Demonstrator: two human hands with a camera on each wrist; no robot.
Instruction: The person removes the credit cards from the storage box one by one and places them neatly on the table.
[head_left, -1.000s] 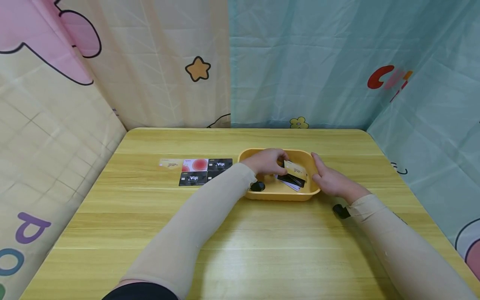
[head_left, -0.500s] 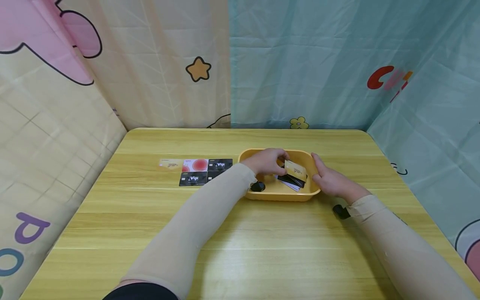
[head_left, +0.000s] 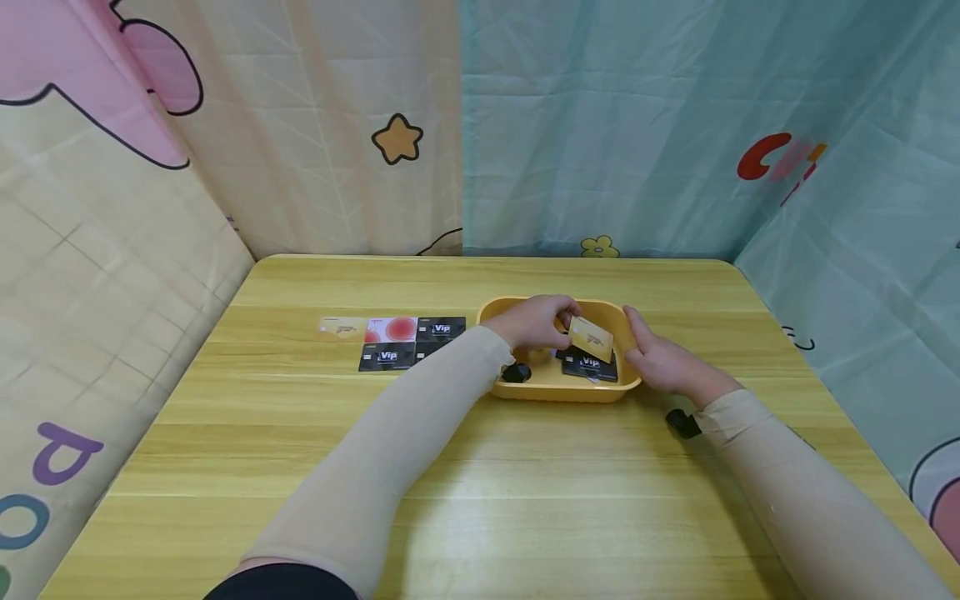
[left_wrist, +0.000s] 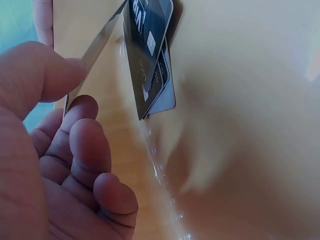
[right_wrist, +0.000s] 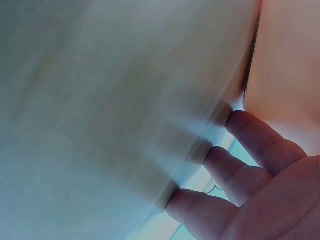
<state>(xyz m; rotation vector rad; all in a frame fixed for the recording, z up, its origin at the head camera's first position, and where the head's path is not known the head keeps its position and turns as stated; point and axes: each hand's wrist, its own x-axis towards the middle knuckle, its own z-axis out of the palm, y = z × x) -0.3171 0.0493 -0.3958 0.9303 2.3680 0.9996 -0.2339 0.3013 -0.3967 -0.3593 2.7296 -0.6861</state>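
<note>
On my head feed I have the left hand (head_left: pixel 538 322) inside the yellow basket (head_left: pixel 555 395), which sits at 1 o'clock from the middle of the bench (head_left: pixel 525 500). The grip pinches a gold card (head_left: pixel 592 339) by its left end. I read the card's long axis as running from 10 to 4 o'clock, the free end pointing to 4, printed face up. My left wrist feed gives it nearly edge-on, slanting from 7 to 1.

Just below lies a black Vip card (head_left: pixel 592 367), long axis close to 9–3, with a pale card (left_wrist: pixel 166 101) poking from under the black ones; I cannot tell whether the gold one touches them.

The right hand (head_left: pixel 663 360) grips the basket's 3 o'clock end.

Beyond the basket's 9 o'clock side, five cards show flat in two rows, long axes 9–3: a second gold card (head_left: pixel 342 329), a pink-and-red card (head_left: pixel 391 330) and three black cards (head_left: pixel 387 357), one partly behind the left sleeve (head_left: pixel 390 442).
</note>
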